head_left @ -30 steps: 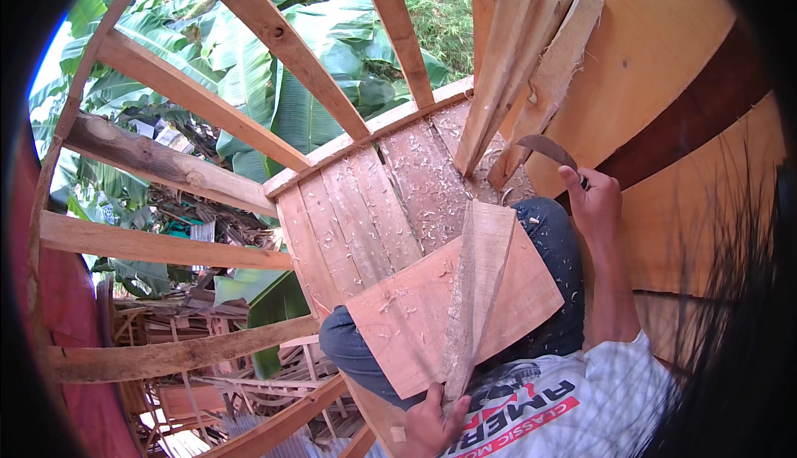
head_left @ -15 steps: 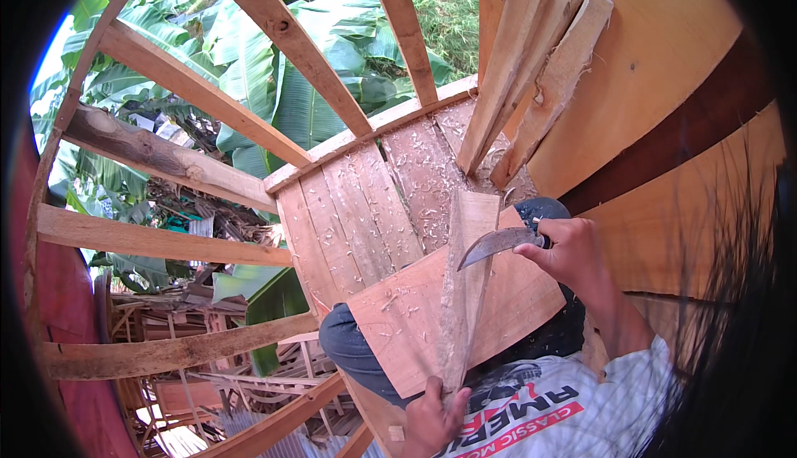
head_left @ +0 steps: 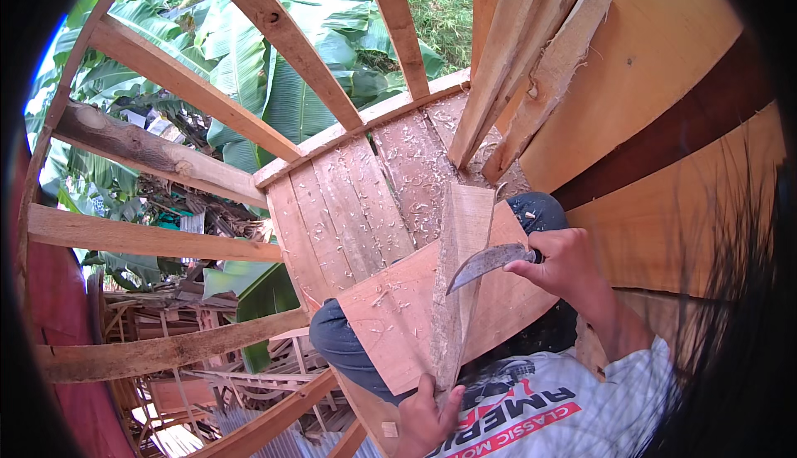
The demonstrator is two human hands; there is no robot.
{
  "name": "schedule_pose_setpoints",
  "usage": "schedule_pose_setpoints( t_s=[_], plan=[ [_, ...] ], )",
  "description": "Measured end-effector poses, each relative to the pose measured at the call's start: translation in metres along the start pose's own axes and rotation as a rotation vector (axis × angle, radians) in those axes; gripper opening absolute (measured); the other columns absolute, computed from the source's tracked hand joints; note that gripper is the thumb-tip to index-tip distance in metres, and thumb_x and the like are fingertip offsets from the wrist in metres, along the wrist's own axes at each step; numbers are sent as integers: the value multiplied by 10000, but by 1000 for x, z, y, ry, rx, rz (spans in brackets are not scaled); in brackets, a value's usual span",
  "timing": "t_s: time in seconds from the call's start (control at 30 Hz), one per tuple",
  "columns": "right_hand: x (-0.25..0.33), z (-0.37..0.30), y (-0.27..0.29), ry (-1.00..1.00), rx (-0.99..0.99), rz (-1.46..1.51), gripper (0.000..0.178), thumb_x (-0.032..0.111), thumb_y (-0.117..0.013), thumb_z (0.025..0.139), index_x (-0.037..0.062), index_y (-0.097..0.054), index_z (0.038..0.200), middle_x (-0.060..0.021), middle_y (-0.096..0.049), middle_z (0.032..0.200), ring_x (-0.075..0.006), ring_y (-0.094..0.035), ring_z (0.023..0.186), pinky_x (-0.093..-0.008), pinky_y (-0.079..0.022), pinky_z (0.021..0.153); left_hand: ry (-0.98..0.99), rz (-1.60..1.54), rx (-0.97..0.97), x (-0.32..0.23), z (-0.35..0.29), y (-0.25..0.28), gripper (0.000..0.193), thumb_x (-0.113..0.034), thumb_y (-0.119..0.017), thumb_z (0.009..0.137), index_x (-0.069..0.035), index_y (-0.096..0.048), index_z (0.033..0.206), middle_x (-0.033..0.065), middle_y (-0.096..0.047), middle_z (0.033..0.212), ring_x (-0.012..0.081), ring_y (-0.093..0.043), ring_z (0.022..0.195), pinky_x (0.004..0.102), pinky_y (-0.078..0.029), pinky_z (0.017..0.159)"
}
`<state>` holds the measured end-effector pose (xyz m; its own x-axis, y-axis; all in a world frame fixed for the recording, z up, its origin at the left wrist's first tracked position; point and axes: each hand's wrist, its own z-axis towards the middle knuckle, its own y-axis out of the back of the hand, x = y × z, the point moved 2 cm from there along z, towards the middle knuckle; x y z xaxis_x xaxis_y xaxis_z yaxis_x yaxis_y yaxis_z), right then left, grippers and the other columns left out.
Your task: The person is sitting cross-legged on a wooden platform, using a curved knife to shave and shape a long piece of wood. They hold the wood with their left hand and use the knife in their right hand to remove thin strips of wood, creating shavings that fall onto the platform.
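Note:
My right hand is closed round the dark handle of a knife with a curved grey blade. The blade lies across a long wooden strip, which slants up from my body. At the strip's near end my left hand grips it between thumb and fingers. Under the strip a flat reddish board rests across my lap, sprinkled with small shavings. One curled shaving stands out near the strip's far end.
Several rough wooden pieces lean on the wall panel at far right. Shavings litter the plank floor. Wooden railing bars run along the left, with banana leaves and stacked lumber beyond them.
My right hand and the knife have moved down along the strip, toward my body. A curled shaving now shows by the strip's far end. The whole view has shifted slightly.

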<state>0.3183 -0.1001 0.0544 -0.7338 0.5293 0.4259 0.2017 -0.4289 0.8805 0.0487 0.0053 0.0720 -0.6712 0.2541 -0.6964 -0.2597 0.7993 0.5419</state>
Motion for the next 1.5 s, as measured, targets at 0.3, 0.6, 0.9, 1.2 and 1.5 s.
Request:
schedule_pose_setpoints(
  t_s=[0.3,0.6,0.9,1.2,1.5],
  plan=[
    [-48,11,-2,-301,-158,-21,635,619,-626,768,25,-530,566,-159,-518,521,-340,-572,521,-400,-436,479,143,-53,45,0,-7,4,308,-212,-650,852,13,-465,953,231,-585,652,366,-651,637,413,-467,549],
    [5,-12,-2,-5,35,86,608,601,-667,736,46,-517,537,-131,-519,505,-317,-560,480,-390,-441,472,22,4,117,16,3,-5,332,-261,-621,872,10,-461,976,255,-593,672,437,-636,669,431,-465,555],
    [-18,16,-6,-117,-54,-34,631,622,-631,757,29,-533,566,-156,-517,512,-352,-568,530,-415,-436,475,-122,103,58,23,4,-10,435,-396,-616,869,14,-489,943,211,-582,577,396,-615,558,442,-472,498],
    [10,28,6,-154,120,99,563,534,-671,772,14,-556,589,-164,-536,534,-369,-578,551,-421,-461,507,6,23,45,30,0,3,312,-273,-598,885,4,-461,928,143,-578,603,274,-642,552,384,-466,516],
    [53,4,-37,101,307,329,476,463,-717,764,31,-579,618,-130,-525,515,-272,-575,470,-357,-456,478,44,-364,-100,52,-4,13,208,-185,-509,917,16,-458,938,49,-483,660,106,-450,604,297,-382,540]
  ],
)
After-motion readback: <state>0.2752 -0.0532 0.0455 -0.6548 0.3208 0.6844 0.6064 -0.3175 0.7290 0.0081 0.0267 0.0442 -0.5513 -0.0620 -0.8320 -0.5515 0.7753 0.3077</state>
